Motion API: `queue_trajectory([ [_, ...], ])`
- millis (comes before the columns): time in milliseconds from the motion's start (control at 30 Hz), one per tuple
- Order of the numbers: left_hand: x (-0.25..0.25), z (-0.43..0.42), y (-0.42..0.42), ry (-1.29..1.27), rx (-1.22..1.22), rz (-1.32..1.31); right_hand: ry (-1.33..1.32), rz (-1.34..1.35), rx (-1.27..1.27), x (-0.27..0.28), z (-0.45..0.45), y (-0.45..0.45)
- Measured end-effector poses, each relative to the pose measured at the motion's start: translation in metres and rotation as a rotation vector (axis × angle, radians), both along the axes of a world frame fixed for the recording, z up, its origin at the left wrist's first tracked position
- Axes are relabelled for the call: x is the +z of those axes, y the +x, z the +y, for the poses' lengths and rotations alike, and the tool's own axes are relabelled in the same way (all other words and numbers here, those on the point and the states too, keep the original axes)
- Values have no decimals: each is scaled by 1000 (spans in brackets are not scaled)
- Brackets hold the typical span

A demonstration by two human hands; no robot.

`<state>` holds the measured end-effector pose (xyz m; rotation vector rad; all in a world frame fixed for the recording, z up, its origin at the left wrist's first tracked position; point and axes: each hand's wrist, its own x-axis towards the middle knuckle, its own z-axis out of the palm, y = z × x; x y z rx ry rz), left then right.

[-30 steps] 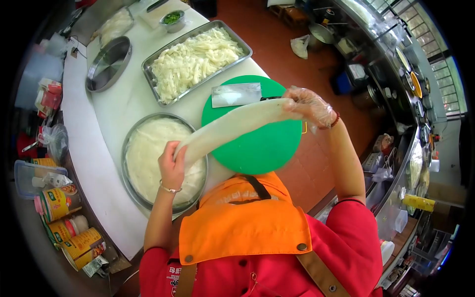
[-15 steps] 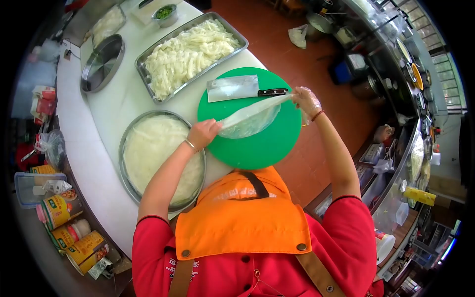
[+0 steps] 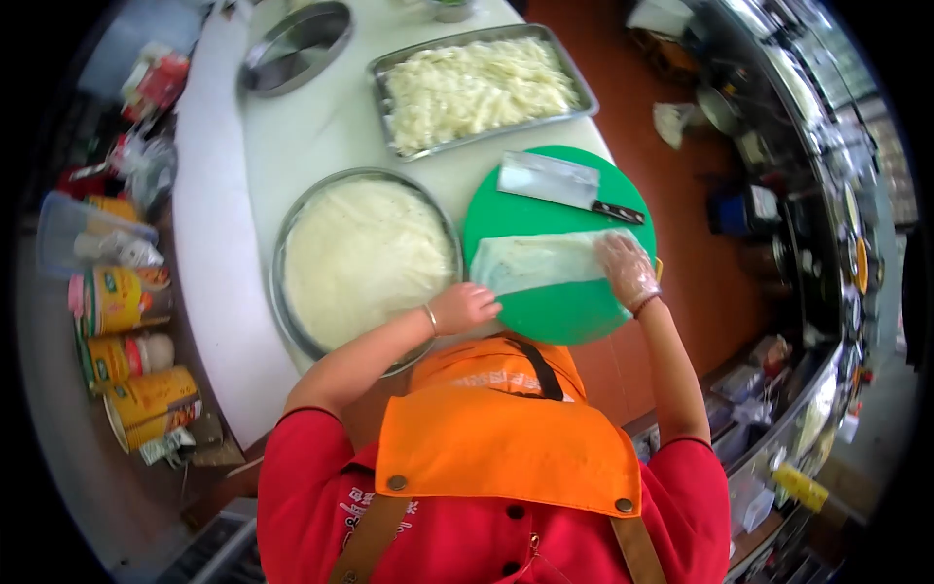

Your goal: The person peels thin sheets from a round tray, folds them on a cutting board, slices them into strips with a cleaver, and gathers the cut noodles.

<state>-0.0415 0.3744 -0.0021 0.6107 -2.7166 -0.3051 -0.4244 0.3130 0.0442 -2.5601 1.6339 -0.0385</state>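
A folded, translucent white noodle sheet (image 3: 540, 261) lies flat across the round green cutting board (image 3: 555, 316). My right hand (image 3: 628, 268), in a clear plastic glove, rests on the sheet's right end with its fingers laid out flat. By the board's left edge is my left hand (image 3: 467, 308), bare, its fingers curled together just below the sheet's left corner; nothing shows in them. Behind the sheet, a cleaver (image 3: 553, 180) with a black handle lies on the board. To the left stands a round metal pan (image 3: 282, 292) holding a stack of pale sheets (image 3: 365, 263).
A rectangular metal tray (image 3: 584, 95) of cut white noodles (image 3: 477, 88) stands beyond the board. Farther back on the white table (image 3: 292, 136) is an empty round pan (image 3: 297, 54). Cans (image 3: 151, 409) and a plastic tub (image 3: 73, 238) line the left side.
The sheet hung stretched between both hands; now it lies folded on the board. My left hand has come off it toward me, and my right hand has lowered onto it. The view has shifted.
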Motion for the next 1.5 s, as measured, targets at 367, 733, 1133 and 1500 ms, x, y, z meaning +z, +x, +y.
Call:
queue_trajectory([
  [367,-13,-57,227,147,1316,228,-124,-245,-49,7,-6,48],
  [733,-33,-147,260,250,1595,68,77,-376,90,19,3,129],
  [1133,-33,-153,298,432,1302,-61,102,-230,166,7,-5,134],
  [1500,-23,-119,275,226,1121,-31,329,-150,377,34,-50,219],
])
